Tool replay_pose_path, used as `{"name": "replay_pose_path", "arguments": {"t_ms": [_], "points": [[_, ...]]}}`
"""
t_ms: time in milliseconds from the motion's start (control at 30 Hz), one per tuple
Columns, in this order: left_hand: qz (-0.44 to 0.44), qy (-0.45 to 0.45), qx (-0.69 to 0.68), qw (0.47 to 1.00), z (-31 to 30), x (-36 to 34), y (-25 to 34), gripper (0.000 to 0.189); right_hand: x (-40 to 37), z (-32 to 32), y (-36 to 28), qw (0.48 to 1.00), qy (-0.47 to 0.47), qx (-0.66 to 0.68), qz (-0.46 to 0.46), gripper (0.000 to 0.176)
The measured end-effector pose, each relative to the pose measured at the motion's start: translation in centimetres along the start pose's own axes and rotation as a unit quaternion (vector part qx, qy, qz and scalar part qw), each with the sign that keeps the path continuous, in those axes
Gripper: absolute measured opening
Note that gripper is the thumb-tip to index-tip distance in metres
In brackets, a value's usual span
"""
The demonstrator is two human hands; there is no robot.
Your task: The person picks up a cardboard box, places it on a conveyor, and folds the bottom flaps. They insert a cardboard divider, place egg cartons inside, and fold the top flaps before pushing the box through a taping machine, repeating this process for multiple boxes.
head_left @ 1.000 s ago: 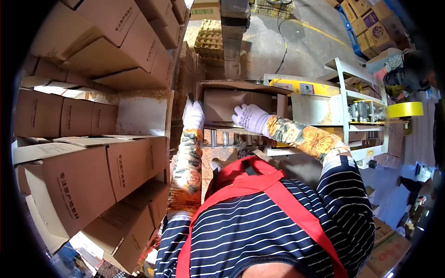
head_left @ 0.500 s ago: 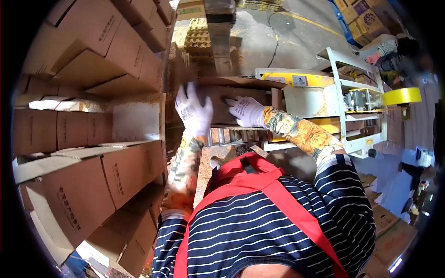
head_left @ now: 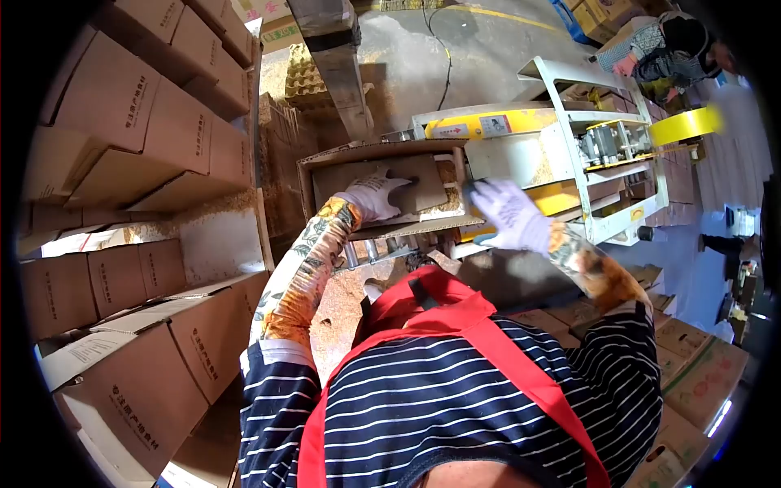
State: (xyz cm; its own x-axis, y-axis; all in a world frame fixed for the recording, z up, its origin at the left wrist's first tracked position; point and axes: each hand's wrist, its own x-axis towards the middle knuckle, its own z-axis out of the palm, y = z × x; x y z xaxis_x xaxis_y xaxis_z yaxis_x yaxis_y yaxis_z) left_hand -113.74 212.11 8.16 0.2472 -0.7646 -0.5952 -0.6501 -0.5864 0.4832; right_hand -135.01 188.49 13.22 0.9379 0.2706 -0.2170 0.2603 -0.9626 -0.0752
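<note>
An open cardboard box [head_left: 399,150] sits on the roller conveyor [head_left: 370,250] in front of me. My left hand [head_left: 376,196], in a white glove, reaches inside it and lies on a flat brown cardboard sheet [head_left: 329,180]. Its fingers are spread. White edging and loose brown filling [head_left: 446,198] show at the box's right end, beside the sheet. To the right of the box, my right hand [head_left: 514,216] is held open with fingers apart, near the box's right corner and holding nothing.
Stacked cardboard cartons [head_left: 130,407] fill shelves on my left. Egg trays [head_left: 309,85] stand beyond a metal post [head_left: 329,61]. At right, a white-framed taping machine [head_left: 569,138] carries a yellow tape roll [head_left: 685,126]. Another person [head_left: 671,53] is at the far right.
My left hand has moved down and right onto the sheet inside the box. My right hand has left the box and shifted right, opening. The box's white-edged right end now shows.
</note>
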Motion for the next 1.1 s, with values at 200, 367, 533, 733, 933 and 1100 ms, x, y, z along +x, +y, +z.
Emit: {"name": "replay_pose_path", "arguments": {"t_ms": [200, 367, 533, 733, 933, 1100], "points": [[0.071, 0.036, -0.101, 0.992, -0.2, -3.0, -1.1, 0.070, 5.4, 0.3, -2.2, 0.994, -0.081, -0.069, -0.033, 0.071], [0.052, 0.491, -0.058, 0.868, -0.3, -14.5, -4.4, 0.071, 6.1, -0.5, -2.2, 0.993, -0.113, -0.041, -0.014, 0.077], [0.024, 0.070, 0.137, 0.988, 0.0, -12.3, -2.6, 0.096, 7.7, -3.3, -3.0, 0.975, -0.220, -0.033, -0.017, 0.079], [-0.031, -0.004, 0.130, 0.991, -2.6, -9.3, -2.6, 0.063, 10.2, -2.5, -4.3, 0.974, -0.218, -0.017, 0.055, 0.056], [-0.082, 0.123, -0.012, 0.989, 0.4, -10.4, -5.8, 0.053, 12.4, -3.1, -4.3, 0.985, -0.137, 0.022, 0.106, 0.054], [-0.198, 0.392, 0.148, 0.886, 3.1, -10.4, -3.2, 0.106, 12.5, -0.7, -3.3, 0.985, -0.066, 0.068, 0.144, 0.061]]}}
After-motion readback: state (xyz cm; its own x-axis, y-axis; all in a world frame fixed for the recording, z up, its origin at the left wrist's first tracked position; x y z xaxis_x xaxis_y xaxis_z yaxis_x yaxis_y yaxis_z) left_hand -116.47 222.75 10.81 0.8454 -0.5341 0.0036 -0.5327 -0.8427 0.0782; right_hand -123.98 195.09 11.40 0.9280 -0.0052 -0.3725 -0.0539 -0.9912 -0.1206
